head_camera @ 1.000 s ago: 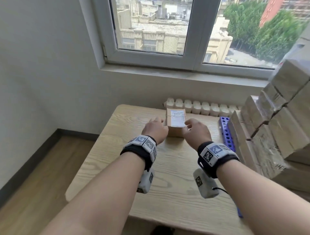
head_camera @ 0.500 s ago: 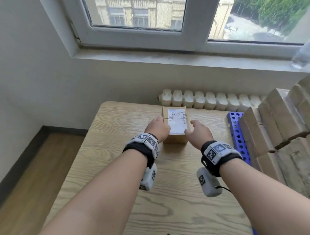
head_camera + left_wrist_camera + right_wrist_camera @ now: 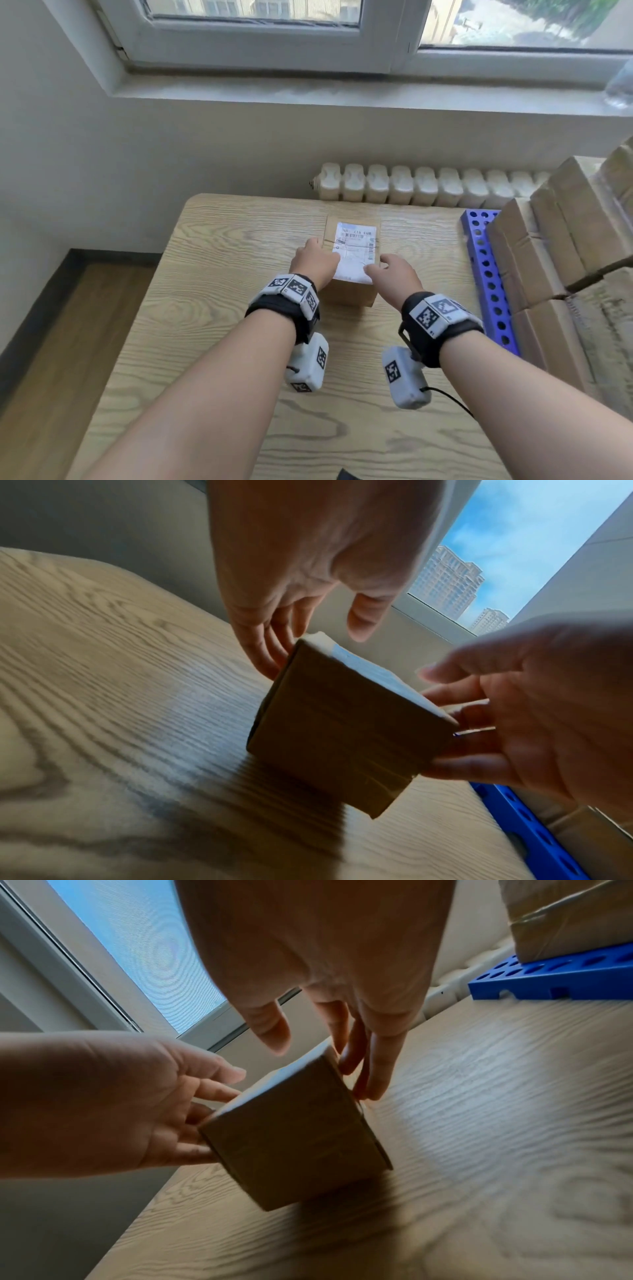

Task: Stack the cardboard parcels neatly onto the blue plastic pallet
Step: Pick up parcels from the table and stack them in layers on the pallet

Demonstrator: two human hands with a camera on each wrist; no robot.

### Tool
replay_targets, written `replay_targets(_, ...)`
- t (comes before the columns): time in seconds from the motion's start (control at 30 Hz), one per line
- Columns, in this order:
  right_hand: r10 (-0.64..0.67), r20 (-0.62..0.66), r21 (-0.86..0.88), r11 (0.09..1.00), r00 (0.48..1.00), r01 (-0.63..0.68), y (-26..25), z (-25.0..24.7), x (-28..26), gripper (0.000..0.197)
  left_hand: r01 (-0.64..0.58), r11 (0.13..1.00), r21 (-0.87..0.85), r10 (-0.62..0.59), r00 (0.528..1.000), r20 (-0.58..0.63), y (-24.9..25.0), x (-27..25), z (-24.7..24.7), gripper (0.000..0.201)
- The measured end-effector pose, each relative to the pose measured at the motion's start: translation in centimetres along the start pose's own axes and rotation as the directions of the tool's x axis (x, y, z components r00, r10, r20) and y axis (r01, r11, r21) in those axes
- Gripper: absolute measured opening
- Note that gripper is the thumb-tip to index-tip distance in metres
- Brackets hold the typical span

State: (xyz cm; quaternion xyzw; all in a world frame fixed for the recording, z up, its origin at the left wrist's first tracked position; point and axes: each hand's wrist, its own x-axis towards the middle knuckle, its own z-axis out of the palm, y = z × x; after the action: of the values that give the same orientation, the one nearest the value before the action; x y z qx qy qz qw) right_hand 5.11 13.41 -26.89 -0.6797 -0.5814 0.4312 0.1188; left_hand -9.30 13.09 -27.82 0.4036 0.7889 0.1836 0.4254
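A small cardboard parcel [image 3: 352, 294] with a white shipping label on top is on the wooden table [image 3: 205, 308], toward the back middle. My left hand [image 3: 317, 262] lies against its left side, with straight fingers [image 3: 267, 653] on the cardboard and the thumb hovering over the top edge. My right hand [image 3: 394, 277] mirrors this on the right side, fingers [image 3: 373, 1069] flat along that face. Whether the parcel's base still touches the table, I cannot tell. The blue plastic pallet [image 3: 486, 274] lies at the table's right edge under several stacked parcels [image 3: 555, 240].
A white radiator [image 3: 411, 185] runs behind the table under the window sill [image 3: 308, 92]. The parcel stack rises high at the right. Bare tabletop stretches left of the parcel and toward me. Wooden floor [image 3: 51, 359] lies at the left.
The head view has tipped down toward the table. Both hands have settled closer against the parcel's sides, and the parcel sits slightly nearer to me than before.
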Motion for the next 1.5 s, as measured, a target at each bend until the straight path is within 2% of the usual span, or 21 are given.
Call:
replay_targets(0.2,0.009,-0.016,0.029,1.0,1.0,-0.009,0.6,-0.4,-2.4,0.022,-0.015,1.0,-0.025,0.014,1.0,-0.023,-1.7,-0.5,0.9,0.056)
replay_targets(0.3,0.008,-0.039,0.072,0.997,0.999,-0.005,0.8,-0.9,-4.2,0.022,-0.031,0.998,-0.046,0.029,0.999,-0.045,-1.6,-2.7,0.6,0.054)
replay_targets(0.47,-0.005,-0.095,0.105,0.994,0.995,0.015,1.4,-1.9,-8.3,0.016,-0.083,0.994,-0.072,0.075,0.991,-0.112,-1.1,-8.1,0.1,0.026)
replay_targets(0.53,-0.024,-0.12,0.103,0.994,0.992,0.037,1.8,-2.3,-10.0,0.018,-0.105,0.991,-0.078,0.094,0.987,-0.133,-1.3,-9.9,0.1,0.021)
replay_targets(0.67,-0.057,-0.147,0.128,0.989,0.987,0.076,2.7,-3.1,-13.8,0.021,-0.136,0.984,-0.118,0.119,0.982,-0.144,-2.0,-13.5,0.5,0.031)
replay_targets(0.8,-0.072,-0.16,0.225,0.969,0.984,0.107,3.7,-3.7,-17.3,0.02,-0.168,0.961,-0.219,0.138,0.979,-0.147,-2.5,-17.3,1.2,0.038)
replay_targets(1.0,-0.11,-0.213,0.233,0.959,0.971,0.16,5.5,-5.8,-21.5,0.02,-0.184,0.902,-0.392,0.151,0.982,-0.113,-2.2,-21.7,2.4,0.039)
replay_targets(1.07,-0.137,-0.254,0.207,0.959,0.958,0.192,6.0,-6.9,-22.4,0.02,-0.183,0.87,-0.458,0.166,0.983,-0.076,-1.6,-22.9,2.6,0.044)
replay_targets(1.17,-0.195,-0.307,0.159,0.954,0.931,0.253,6.4,-8.8,-23.5,0.019,-0.201,0.836,-0.51,0.204,0.978,-0.05,-0.4,-24.5,3.0,0.041)
replay_targets(1.37,-0.332,-0.348,0.185,0.893,0.877,0.411,6.4,-13.8,-25.9,0.018,-0.306,0.772,-0.557,0.267,0.952,-0.152,3.6,-28.1,2.9,0.04)
replay_targets(1.43,-0.376,-0.349,0.176,0.873,0.858,0.454,6.5,-15.8,-27.1,0.017,-0.326,0.74,-0.588,0.274,0.945,-0.18,5.1,-29.9,3.0,0.047)
replay_targets(1.5,-0.425,-0.338,0.161,0.853,0.84,0.497,6.7,-18.2,-28.6,0.019,-0.352,0.699,-0.622,0.287,0.935,-0.207,7.0,-32.0,3.2,0.071)
